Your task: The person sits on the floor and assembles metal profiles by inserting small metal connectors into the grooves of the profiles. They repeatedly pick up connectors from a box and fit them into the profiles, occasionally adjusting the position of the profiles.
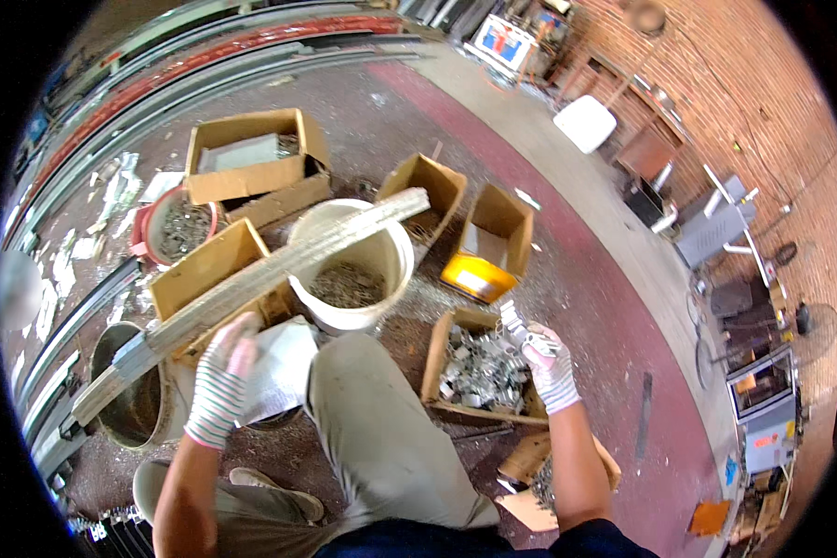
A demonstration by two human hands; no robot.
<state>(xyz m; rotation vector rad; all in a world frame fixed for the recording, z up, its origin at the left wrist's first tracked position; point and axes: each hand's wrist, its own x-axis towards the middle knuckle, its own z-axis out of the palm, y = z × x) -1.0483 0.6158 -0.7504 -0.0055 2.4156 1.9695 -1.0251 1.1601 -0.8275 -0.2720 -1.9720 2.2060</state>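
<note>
My right hand [546, 358], in a white glove with a striped cuff, is closed around several small silver metal pieces [513, 321]. It is over the right side of a cardboard box [430, 367] full of similar metal pieces [484, 372]. My left hand [225, 377], gloved alike and slightly blurred, has its fingers stretched out and appears to hold nothing. It is just below a long, worn wooden beam [279, 265] and beside a pale grey sheet [279, 367]. The beam slants over a white bucket [395, 279] and a dark-lined bucket [166, 409].
Open cardboard boxes [312, 149] stand beyond the beam, along with a yellow-fronted box [474, 279] and a red bucket [144, 228]. Long metal profiles [205, 79] lie at the far left. Another small box [525, 456] sits by my right forearm. A fan [817, 321] stands far right.
</note>
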